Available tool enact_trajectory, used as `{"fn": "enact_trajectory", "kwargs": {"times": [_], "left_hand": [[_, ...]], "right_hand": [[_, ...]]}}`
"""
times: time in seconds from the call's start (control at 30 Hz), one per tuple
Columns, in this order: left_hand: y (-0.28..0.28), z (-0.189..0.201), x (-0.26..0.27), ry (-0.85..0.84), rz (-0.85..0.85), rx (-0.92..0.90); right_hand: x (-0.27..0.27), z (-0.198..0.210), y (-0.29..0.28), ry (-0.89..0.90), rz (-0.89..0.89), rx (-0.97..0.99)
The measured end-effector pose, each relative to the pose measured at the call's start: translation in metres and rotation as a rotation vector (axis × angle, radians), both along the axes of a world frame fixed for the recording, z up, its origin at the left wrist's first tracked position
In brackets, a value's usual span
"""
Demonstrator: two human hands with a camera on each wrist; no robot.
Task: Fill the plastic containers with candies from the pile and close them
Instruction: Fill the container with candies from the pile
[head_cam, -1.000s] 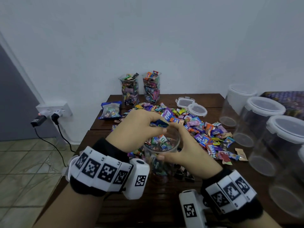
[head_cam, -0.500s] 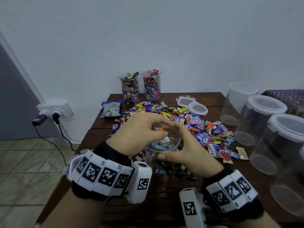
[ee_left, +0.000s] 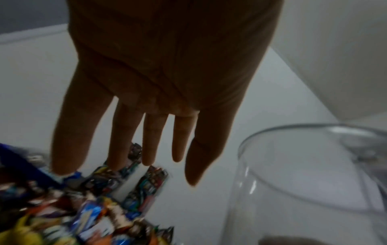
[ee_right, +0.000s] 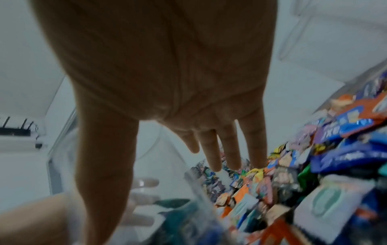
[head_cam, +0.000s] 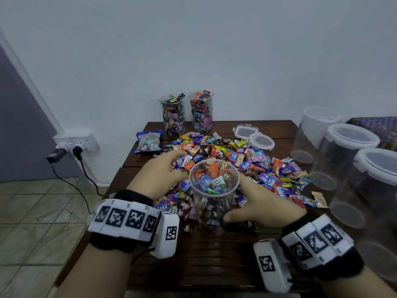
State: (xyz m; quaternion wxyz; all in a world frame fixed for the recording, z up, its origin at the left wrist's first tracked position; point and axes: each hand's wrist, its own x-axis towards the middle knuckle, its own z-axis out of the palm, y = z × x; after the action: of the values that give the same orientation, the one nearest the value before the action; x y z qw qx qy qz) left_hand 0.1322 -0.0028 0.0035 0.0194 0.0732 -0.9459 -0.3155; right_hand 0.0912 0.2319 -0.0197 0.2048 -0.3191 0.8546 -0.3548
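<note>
Clear plastic cup [head_cam: 214,196] stands upright near the front of a dark wooden table [head_cam: 214,265], filled with wrapped candies almost to its rim. The right hand [head_cam: 264,205] lies against the cup's right side, thumb across the near wall and fingers reaching round the far side. Its wrist camera shows those fingers fairly straight, so this looks like a loose, wide brace and not a tight grasp; how firmly it holds I cannot tell.

Left of the cup, the left hand [head_cam: 159,175] is spread flat and wide with straight fingers, palm down over the candy pile [head_cam: 247,164] and holding nothing. The pile sits just under and beyond its fingertips, touching the cup's far side.

To do this step well, I judge the left hand should gather only a few candies, since little room remains, while the right keeps the cup steady.

Further back lie two loose lids [head_cam: 255,137]. Two full, uncovered containers [head_cam: 187,114] stand at the far edge. Large empty tubs [head_cam: 343,155] line the right side.
</note>
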Motion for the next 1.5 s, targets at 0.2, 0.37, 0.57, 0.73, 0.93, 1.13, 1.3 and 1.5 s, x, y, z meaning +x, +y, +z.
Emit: {"fn": "enact_trajectory", "kwargs": {"times": [0.2, 0.37, 0.57, 0.73, 0.93, 1.13, 1.3, 1.5], "left_hand": [[0.000, -0.040, -0.021, -0.363, -0.106, -0.295], [0.010, -0.050, -0.034, -0.564, -0.239, -0.431], [0.017, -0.051, -0.044, -0.642, -0.278, -0.508], [0.016, -0.055, -0.052, -0.608, -0.333, -0.551], [0.012, -0.059, -0.054, -0.482, -0.332, -0.630], [0.013, -0.062, -0.054, -0.339, -0.242, -0.622], [0.016, -0.053, -0.051, -0.305, -0.197, -0.617], [0.011, -0.046, -0.053, -0.266, -0.121, -0.599]], "right_hand": [[-0.036, -0.011, 0.006, 0.232, 0.016, 0.501], [-0.047, -0.015, -0.006, 0.288, 0.158, 0.811], [-0.059, -0.025, -0.018, 0.321, 0.193, 0.914], [-0.072, -0.025, -0.022, 0.312, 0.195, 0.921], [-0.075, -0.030, -0.031, 0.403, 0.162, 0.759], [-0.074, -0.027, -0.034, 0.449, 0.129, 0.687], [-0.073, -0.024, -0.030, 0.428, 0.095, 0.671], [-0.069, -0.016, -0.025, 0.416, 0.017, 0.620]]}}
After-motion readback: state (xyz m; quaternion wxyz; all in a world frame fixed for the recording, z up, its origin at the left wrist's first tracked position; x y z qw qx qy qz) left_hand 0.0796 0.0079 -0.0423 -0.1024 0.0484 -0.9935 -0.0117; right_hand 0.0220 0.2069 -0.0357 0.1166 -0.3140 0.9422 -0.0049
